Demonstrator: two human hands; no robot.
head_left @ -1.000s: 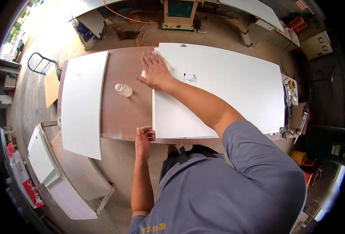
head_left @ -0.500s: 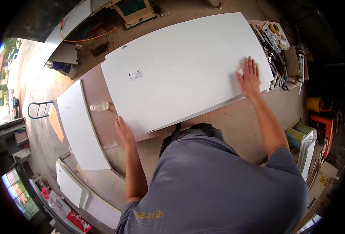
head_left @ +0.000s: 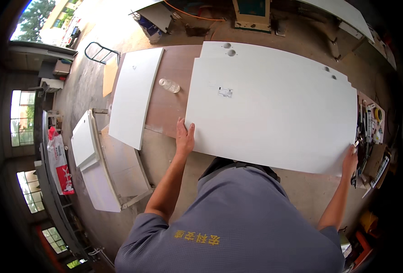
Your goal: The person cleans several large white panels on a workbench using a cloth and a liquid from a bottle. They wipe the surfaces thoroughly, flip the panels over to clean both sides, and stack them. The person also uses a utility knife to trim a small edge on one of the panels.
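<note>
A large white panel (head_left: pixel 274 113) with a small printed label (head_left: pixel 225 92) lies on top of another white panel (head_left: pixel 238 48), whose round holes show along the far side. My left hand (head_left: pixel 184 138) grips the near left corner of the top panel, fingers along its side edge and thumb at its surface. At the near right corner, my right hand (head_left: pixel 349 161) closes on the panel's edge, its fingertips partly hidden. A small whitish bit shows by those fingertips, too small to name.
A clear glass jar (head_left: pixel 169 85) lies on the brown tabletop (head_left: pixel 165 111), beside another white panel (head_left: pixel 135 95) at left. Tubes and tools (head_left: pixel 370 123) crowd the right end, by a cardboard box (head_left: pixel 375 161). A hand truck (head_left: pixel 102 52) stands farther left.
My right hand has left the panel's face, where it pressed a whitish wad, and now holds the right edge. The top panel sits nearer me, exposing holes beneath. The view has turned left.
</note>
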